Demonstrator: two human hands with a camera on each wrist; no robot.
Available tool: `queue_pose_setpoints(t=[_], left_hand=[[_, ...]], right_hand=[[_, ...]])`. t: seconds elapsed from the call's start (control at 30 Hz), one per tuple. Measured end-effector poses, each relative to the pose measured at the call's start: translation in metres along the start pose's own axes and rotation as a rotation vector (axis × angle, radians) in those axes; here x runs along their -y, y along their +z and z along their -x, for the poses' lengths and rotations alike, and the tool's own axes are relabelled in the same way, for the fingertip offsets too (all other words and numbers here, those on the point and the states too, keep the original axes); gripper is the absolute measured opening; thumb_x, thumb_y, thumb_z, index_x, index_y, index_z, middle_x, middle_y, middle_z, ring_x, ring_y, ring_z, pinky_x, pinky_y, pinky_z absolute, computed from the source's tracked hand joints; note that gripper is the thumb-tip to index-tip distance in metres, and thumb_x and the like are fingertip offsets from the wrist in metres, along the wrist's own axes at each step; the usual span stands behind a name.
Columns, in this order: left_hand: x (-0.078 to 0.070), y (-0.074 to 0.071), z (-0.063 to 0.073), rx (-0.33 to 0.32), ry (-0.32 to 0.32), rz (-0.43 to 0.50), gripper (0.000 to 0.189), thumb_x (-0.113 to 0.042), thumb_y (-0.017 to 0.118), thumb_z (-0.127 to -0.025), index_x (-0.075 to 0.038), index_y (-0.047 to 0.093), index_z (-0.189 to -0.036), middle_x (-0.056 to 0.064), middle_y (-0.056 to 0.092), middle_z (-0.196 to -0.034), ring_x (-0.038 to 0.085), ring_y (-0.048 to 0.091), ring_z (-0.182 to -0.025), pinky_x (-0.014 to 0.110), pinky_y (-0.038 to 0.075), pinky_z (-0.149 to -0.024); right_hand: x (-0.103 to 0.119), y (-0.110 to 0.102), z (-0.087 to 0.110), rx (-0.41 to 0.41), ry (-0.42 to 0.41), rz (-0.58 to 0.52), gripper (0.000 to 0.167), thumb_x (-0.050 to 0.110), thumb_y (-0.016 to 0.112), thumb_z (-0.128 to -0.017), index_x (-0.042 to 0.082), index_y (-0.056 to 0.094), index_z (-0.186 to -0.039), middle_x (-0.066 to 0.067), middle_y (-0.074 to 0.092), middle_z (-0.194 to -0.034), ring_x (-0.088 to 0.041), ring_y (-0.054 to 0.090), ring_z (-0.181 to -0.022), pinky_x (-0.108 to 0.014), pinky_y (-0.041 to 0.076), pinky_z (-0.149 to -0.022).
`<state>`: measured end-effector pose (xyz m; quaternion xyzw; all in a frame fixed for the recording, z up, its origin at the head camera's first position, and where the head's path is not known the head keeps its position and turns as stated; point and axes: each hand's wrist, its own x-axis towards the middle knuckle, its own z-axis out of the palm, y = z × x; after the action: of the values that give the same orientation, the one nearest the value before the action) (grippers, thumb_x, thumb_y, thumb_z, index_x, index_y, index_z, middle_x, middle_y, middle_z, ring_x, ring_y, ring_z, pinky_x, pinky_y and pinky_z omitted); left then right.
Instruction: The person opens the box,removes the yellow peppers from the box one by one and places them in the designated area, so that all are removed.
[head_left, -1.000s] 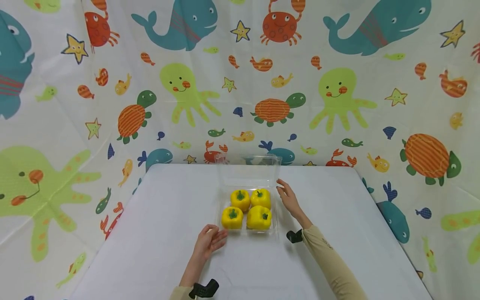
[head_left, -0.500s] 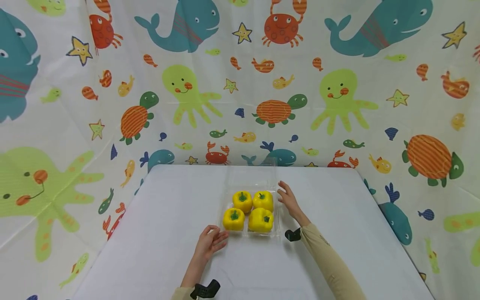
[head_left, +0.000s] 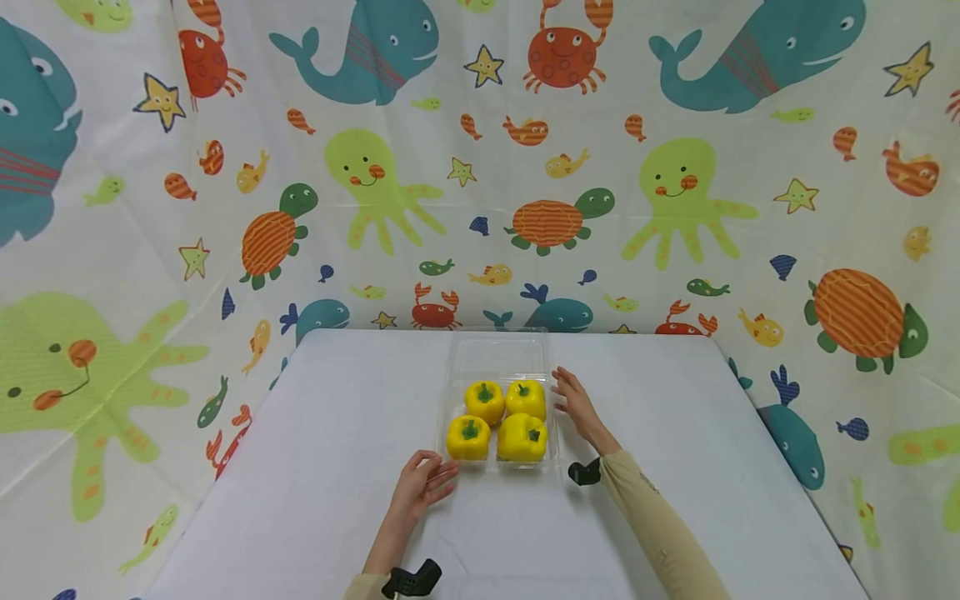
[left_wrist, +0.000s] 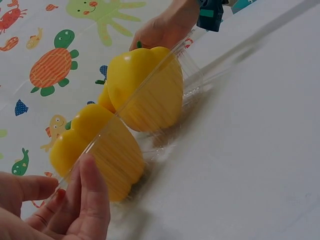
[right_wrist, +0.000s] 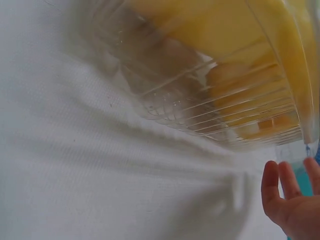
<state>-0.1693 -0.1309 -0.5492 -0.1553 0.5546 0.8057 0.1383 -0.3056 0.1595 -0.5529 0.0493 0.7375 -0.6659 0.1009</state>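
Note:
Several yellow bell peppers [head_left: 522, 437] with green stems sit in a clear plastic clamshell container [head_left: 491, 466] on the white table. Its clear lid [head_left: 500, 357] lies folded back on the far side. My left hand [head_left: 417, 485] is at the near left corner, fingers loosely extended; in the left wrist view, its fingers [left_wrist: 92, 192] are right at the rim beside a pepper [left_wrist: 107, 150]. Beside the far right side, near the hinge, is my right hand [head_left: 579, 406], fingers extended. The right wrist view shows those fingertips [right_wrist: 270, 172] just beyond the container's ribbed wall [right_wrist: 235, 112].
A white cloth-covered table [head_left: 337, 400] spreads to both sides of the container. Behind it hangs a curtain [head_left: 480, 275] printed with sea animals. A black device [head_left: 412, 578] is strapped to my left wrist, and another black device [head_left: 584, 472] to my right.
The lid has tipped backward and down from a more raised position. My right hand has shifted slightly toward me; the left stays nearly in place. The head view has shifted a little.

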Motion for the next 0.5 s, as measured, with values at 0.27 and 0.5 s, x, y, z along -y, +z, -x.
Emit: queue_pose_setpoints(t=[0.27, 0.5], left_hand=[[-0.0016, 0.0017, -0.0002, 0.006, 0.005, -0.002, 0.008, -0.015, 0.043, -0.094, -0.012, 0.046, -0.087, 0.004, 0.07, -0.083, 0.015, 0.068, -0.079, 0.032, 0.054, -0.069], [-0.0023, 0.004, -0.0028, -0.012, 0.005, -0.01, 0.007, -0.015, 0.044, -0.093, -0.012, 0.045, -0.087, 0.005, 0.07, -0.083, 0.016, 0.068, -0.079, 0.036, 0.054, -0.072]], right_hand=[[-0.0037, 0.0022, 0.0045, 0.021, -0.007, 0.012, 0.051, 0.035, 0.03, -0.097, 0.012, 0.019, -0.141, -0.01, 0.023, -0.147, -0.033, 0.031, -0.129, -0.048, 0.033, -0.101], [-0.0043, 0.0035, 0.0053, 0.023, -0.017, 0.02, 0.05, 0.033, 0.03, -0.097, 0.013, 0.02, -0.141, -0.008, 0.021, -0.148, -0.033, 0.031, -0.129, -0.047, 0.033, -0.102]])
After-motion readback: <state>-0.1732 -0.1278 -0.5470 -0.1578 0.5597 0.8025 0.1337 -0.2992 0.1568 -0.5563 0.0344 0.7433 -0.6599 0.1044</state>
